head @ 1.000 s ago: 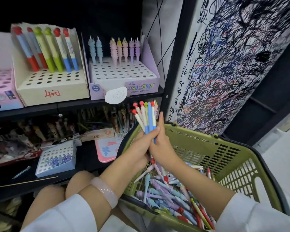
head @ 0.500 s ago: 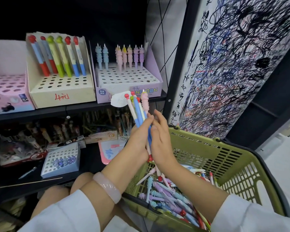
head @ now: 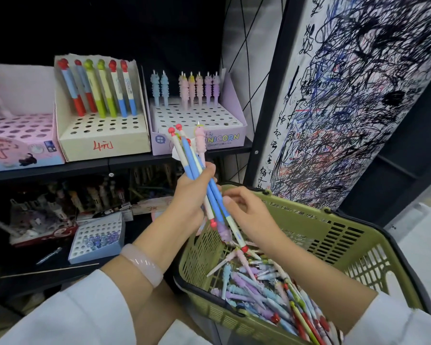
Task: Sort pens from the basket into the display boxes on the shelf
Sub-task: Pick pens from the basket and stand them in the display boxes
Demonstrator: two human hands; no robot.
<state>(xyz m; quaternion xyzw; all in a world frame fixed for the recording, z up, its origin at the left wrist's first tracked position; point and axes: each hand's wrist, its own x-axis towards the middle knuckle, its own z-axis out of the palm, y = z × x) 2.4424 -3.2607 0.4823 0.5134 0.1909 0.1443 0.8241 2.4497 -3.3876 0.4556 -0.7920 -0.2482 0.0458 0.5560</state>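
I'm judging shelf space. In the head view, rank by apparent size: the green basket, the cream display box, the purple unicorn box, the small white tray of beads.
1. green basket, though nearest the camera
2. cream display box
3. purple unicorn box, close to the cream one
4. small white tray

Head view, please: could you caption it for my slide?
Left hand grips a bunch of pens above the green basket; right hand touches them.

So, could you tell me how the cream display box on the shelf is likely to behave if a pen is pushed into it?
The cream display box looks like thin cardboard, so probably light and apt to slide back. Its six tall pens lean at the rear, so it may tip backward. The torn top edge suggests it dents easily.
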